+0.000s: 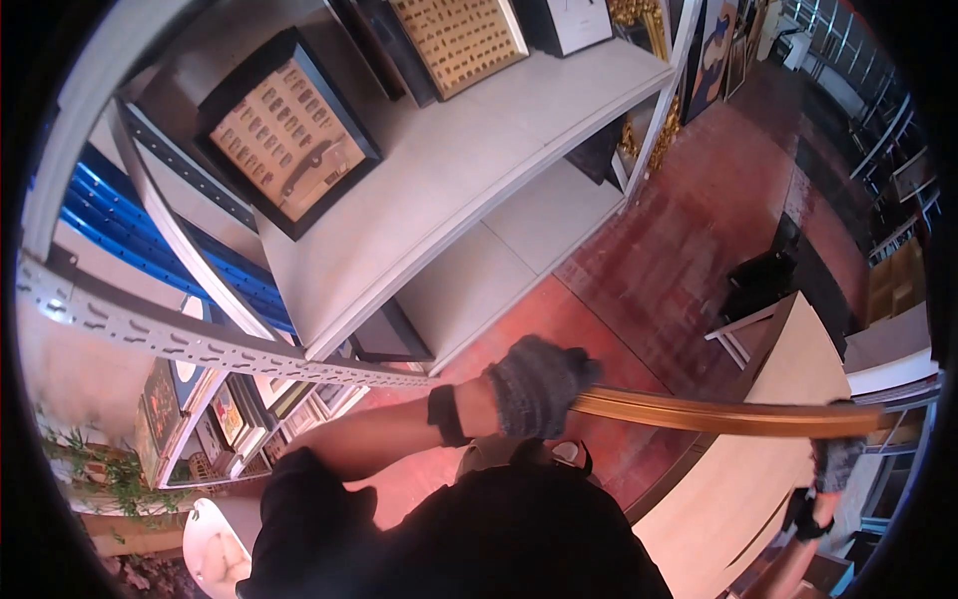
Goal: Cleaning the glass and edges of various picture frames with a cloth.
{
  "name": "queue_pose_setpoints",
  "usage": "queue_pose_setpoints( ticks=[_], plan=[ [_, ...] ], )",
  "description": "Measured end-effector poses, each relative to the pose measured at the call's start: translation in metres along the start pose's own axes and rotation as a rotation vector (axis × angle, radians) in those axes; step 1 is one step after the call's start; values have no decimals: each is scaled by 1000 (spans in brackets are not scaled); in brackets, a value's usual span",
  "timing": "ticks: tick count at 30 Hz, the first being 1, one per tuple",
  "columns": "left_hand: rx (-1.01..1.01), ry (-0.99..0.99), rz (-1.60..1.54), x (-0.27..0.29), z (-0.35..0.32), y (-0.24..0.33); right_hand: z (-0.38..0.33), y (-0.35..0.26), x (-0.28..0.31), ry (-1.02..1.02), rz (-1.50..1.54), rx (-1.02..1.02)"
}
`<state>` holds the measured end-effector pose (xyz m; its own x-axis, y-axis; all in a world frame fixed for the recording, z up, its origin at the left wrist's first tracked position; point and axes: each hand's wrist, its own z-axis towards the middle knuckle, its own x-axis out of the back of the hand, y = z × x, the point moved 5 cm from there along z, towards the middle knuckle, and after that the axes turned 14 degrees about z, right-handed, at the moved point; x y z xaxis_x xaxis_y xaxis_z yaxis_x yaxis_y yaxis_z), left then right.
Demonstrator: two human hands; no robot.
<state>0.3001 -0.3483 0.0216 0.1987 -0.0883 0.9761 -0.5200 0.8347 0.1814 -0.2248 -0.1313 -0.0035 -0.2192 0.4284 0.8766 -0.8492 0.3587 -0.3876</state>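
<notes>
A long gold-brown strip of moulding (pixel 699 411) stretches across in front of me, roughly level, from the middle to the far right. My left hand (pixel 542 384), in a grey knit glove, is closed around its left end. Near the other end, my gloved right hand (pixel 838 461) grips the strip from below, with dark fingertips showing above its upper edge. Below the strip's right half lies a pale wooden tabletop (pixel 718 499). Black bands circle both my wrists.
On my left stands a white metal shelf unit (pixel 479 160) holding a black-framed display (pixel 289 135) and other framed pieces. A perforated upright (pixel 190 339) runs close to my left arm. Beyond are a red floor (pixel 639 260), a black object (pixel 763 275) and a white stool (pixel 215 544).
</notes>
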Motion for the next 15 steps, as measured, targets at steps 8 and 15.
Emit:
queue_pose_setpoints(
  ticks=[8, 15],
  plan=[
    [419, -295, -108, -120, -59, -108, 108, -148, -222, -247, 853, -12],
    [656, -79, -209, -220, -85, -170, 136, -204, -409, -352, 416, 35]
  ],
)
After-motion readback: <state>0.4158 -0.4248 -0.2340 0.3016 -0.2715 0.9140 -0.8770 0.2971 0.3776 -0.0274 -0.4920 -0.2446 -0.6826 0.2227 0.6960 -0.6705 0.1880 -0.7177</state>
